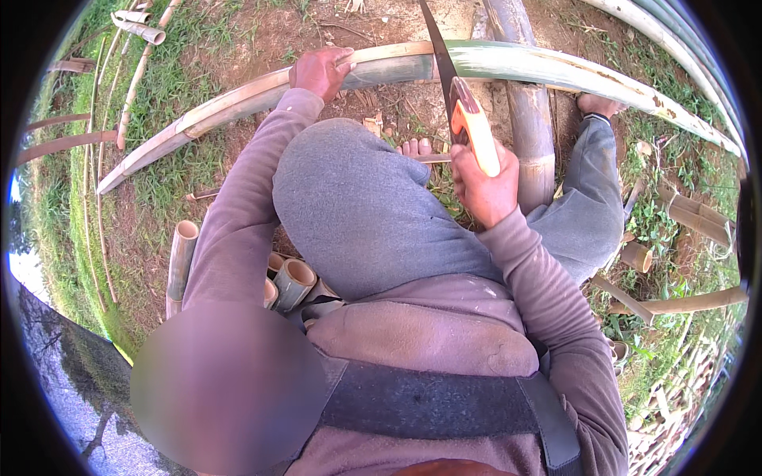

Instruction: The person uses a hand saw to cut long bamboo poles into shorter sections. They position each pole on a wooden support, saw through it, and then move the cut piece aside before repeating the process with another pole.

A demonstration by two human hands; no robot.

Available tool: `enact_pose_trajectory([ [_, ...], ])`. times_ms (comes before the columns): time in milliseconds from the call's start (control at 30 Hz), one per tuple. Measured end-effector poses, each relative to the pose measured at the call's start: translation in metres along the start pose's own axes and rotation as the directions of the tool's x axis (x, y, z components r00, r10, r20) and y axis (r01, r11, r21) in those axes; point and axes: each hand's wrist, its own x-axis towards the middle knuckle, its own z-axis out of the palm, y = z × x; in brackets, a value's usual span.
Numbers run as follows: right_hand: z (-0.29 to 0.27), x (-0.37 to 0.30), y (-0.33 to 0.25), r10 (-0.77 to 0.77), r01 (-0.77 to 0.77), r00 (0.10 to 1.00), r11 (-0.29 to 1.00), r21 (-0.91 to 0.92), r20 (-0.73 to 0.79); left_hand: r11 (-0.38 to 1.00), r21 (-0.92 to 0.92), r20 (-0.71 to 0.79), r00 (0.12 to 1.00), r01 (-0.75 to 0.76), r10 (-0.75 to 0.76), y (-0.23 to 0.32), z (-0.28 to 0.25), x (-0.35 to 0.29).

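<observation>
A long bamboo pole (548, 65) lies crosswise in front of me, pale at its left part and green-white toward the right. My left hand (319, 71) is closed over the pole left of its middle. In my right hand (488, 184) is the handle of a hand saw (439, 51), orange and dark in colour. The saw's blade points away from me and crosses the pole just right of my left hand. Whether its teeth have cut into the bamboo cannot be seen.
A thick bamboo post (530, 111) runs under the pole. Short cut bamboo tubes (295, 278) stand by my left thigh, with another tube (182, 250) beside them. Bamboo pieces (698, 214) lie on the grass at the right. My bare foot (599, 105) is near the pole's right part.
</observation>
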Motion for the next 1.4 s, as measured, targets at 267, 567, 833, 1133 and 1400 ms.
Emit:
enact_pose_trajectory([
  [267,-0.023,0.033,-0.016,-0.114,0.127,0.988,0.984,0.127,-0.1,0.983,-0.052,-0.131,0.977,-0.175,0.167,0.004,0.014,-0.053],
  [567,-0.14,-0.021,0.009,-0.299,0.289,0.883,0.954,-0.083,-0.363,-0.298,-0.848,0.524,0.612,0.438,-0.592,-0.055,0.071,-0.124],
  [833,-0.15,-0.015,0.028,-0.263,0.25,0.84,0.964,-0.092,-0.475,-0.485,-0.854,0.271,0.634,-0.188,-0.724,-0.078,0.078,-0.024],
  [1133,-0.178,0.013,0.027,-0.3,0.29,0.868,0.953,-0.087,-0.396,-0.559,-0.791,0.352,0.561,-0.249,-0.749,-0.023,0.09,-0.004],
  [1400,-0.181,0.035,0.023,-0.362,0.34,0.89,0.932,-0.123,-0.278,-0.61,-0.781,0.413,0.621,-0.134,-0.666,0.049,0.089,0.013],
])
